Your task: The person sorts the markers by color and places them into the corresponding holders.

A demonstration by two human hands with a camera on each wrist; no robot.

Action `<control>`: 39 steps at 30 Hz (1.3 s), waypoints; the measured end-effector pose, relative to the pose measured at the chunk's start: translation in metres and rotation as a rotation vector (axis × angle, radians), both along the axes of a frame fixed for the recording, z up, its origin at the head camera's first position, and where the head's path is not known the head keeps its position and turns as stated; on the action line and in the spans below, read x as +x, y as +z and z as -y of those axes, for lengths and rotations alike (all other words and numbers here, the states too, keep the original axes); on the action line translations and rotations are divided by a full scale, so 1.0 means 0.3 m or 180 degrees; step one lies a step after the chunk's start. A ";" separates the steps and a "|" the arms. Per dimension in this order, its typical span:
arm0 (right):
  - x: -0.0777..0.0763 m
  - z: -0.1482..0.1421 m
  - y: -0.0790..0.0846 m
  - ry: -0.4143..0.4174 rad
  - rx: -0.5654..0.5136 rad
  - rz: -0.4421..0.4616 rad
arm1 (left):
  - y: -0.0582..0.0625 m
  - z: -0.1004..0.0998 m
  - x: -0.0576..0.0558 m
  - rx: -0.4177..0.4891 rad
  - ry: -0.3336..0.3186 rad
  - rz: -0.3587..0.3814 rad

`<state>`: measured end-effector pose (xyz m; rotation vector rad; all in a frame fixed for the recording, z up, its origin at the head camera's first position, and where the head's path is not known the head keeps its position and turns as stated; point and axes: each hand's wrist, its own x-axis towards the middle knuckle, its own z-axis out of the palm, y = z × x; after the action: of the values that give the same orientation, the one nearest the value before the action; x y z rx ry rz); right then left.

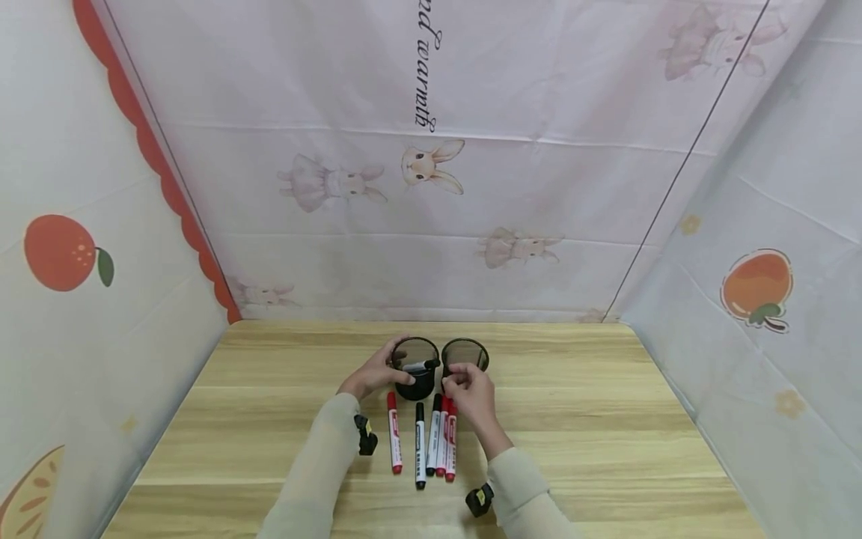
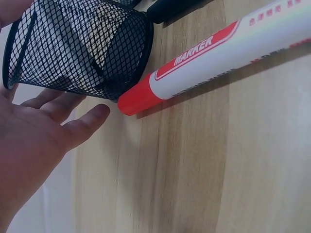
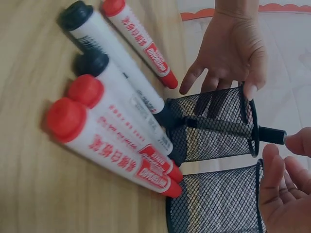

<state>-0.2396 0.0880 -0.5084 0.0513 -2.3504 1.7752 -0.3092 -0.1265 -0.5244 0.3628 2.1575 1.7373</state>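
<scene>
My left hand [image 1: 373,374] grips a black mesh pen cup [image 1: 414,389], thumb on its near side and fingers around the far side. Inside that cup leans a black-capped whiteboard marker [image 3: 272,135], its end sticking out past the rim. Close to this end is my right hand [image 1: 473,393], fingers bent and thumb apart from them; in the head view a small gap separates it from the marker. A second mesh pen cup [image 1: 465,343] stands just right of the first, partly hidden behind the right hand. The left wrist view shows the left fingers [image 2: 87,124] beside the mesh.
In front of the cups, on the wooden table [image 1: 592,434], lie several markers: a red one [image 1: 394,434] at left, a black one [image 1: 420,445] in the middle, and a black [image 1: 433,438] and two red ones [image 1: 451,442] close together. Printed cloth walls [image 1: 377,269] enclose the table.
</scene>
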 end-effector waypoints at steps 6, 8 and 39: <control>0.015 -0.010 -0.013 -0.0043 0.0121 0.0005 | -0.003 0.006 -0.004 0.0134 -0.0064 0.0049; 0.018 -0.012 -0.020 -0.0039 0.0149 0.0029 | -0.005 0.007 -0.008 0.0157 -0.0078 0.0064; 0.088 -0.021 -0.098 0.0348 0.0568 0.0349 | 0.004 -0.002 0.014 0.0264 -0.0003 0.0362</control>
<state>-0.2131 0.0943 -0.5378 0.1130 -2.6266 1.6483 -0.3049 -0.1259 -0.5232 0.2787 2.0108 1.8055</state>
